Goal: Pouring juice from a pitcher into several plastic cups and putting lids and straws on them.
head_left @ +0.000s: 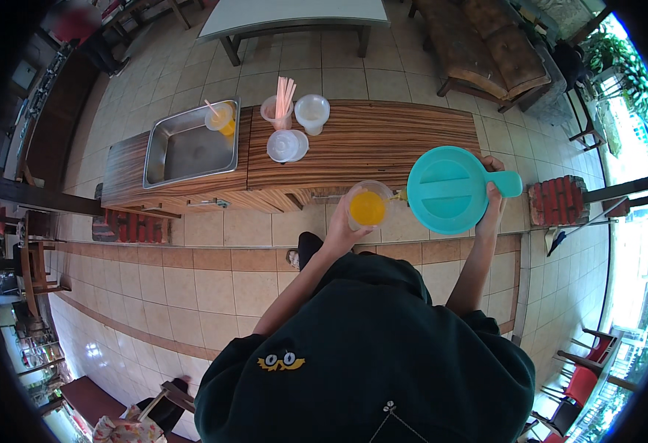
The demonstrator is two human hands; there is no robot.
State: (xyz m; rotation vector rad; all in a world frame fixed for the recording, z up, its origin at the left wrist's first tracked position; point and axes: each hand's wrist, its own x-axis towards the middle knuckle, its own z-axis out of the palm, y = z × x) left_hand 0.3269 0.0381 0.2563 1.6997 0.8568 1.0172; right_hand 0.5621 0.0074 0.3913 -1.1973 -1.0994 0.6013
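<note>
My left hand (343, 221) is wrapped round a clear plastic cup (387, 217) with orange-yellow drink (367, 208) in it, in front of the counter's near edge. To the right, my right hand (495, 199) grips the handle of a turquoise lidded pitcher (448, 189). The pitcher's left rim is close to the cup, and a small yellowish patch shows between them. Whether liquid is flowing there is too small to tell. The pitcher's contents are hidden under its lid.
On the wood-grain counter (390, 133) stand a cup of pink straws (285, 100), a clear container (312, 111) and clear lids (287, 146). A steel tray (163, 171) at left holds another orange drink (220, 118) with a straw. A white table (294, 13) and brown sofa (479, 44) are beyond.
</note>
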